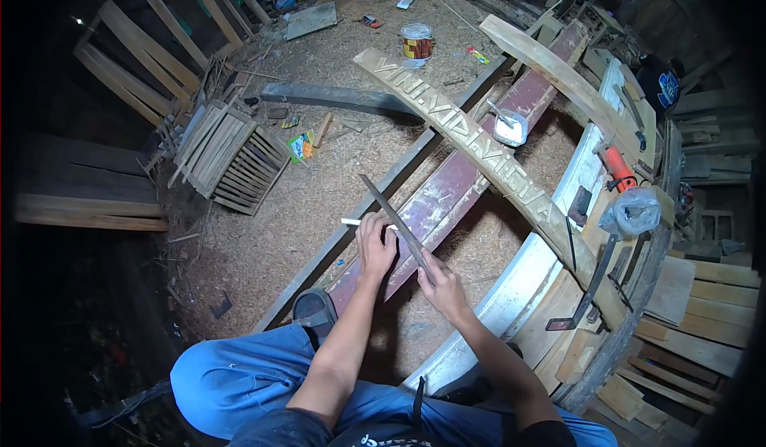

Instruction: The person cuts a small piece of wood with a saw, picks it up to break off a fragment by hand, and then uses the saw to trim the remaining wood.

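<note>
My left hand (pixel 375 246) is closed around a short pale wooden stick (pixel 350 222), pressing it down on the worn reddish plank (pixel 431 200). In my right hand (pixel 444 289) is a long, narrow dark metal tool that looks like a file (pixel 391 214). Its far end points up and to the left, and its length passes just beside the stick and my left fingers. Whether file and stick touch, I cannot tell. Beyond both hands, a long board with raised carved letters (pixel 471 137) lies diagonally across the plank.
A white tub with a brush (pixel 511 128) sits on the plank near the carved board. To the right are a red power tool (pixel 617 168), a plastic bag (pixel 634 212) and a metal square (pixel 586 295). A paint can (pixel 416 42) and slatted wooden crate (pixel 231 156) stand on the shavings-covered floor.
</note>
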A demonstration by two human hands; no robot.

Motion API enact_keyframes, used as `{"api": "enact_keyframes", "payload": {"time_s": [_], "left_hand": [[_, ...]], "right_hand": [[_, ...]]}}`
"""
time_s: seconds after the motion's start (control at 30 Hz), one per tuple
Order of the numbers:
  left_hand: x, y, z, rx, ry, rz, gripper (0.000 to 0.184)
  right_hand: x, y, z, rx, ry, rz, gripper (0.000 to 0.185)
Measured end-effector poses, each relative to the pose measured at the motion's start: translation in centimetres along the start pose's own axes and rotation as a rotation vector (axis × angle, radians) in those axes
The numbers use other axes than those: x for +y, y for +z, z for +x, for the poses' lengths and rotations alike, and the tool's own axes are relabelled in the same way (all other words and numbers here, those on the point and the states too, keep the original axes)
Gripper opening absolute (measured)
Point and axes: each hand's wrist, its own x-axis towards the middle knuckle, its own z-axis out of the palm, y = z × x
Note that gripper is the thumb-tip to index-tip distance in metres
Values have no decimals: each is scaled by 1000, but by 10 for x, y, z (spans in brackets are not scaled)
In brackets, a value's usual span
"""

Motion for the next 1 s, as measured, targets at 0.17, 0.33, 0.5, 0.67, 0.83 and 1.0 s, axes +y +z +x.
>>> {"api": "enact_keyframes", "payload": {"time_s": [0.17, 0.33, 0.5, 0.67, 0.83, 1.0], "left_hand": [[4, 26, -1, 36, -63, 296, 42], [0, 31, 30, 275, -325, 201, 69], [-9, 45, 73, 360, -437, 214, 80], [8, 50, 82, 504, -566, 39, 65], [11, 49, 100, 581, -584, -1, 59], [8, 51, 105, 533, -654, 88, 54]], "right_hand": [[-9, 11, -8, 64, 82, 94, 55], [-3, 15, -4, 179, 124, 330, 48], [-14, 14, -6, 156, 187, 359, 46], [-26, 29, -8, 233, 190, 335, 48], [-35, 36, -1, 152, 322, 292, 52], [-47, 23, 6, 65, 407, 303, 52]]}}
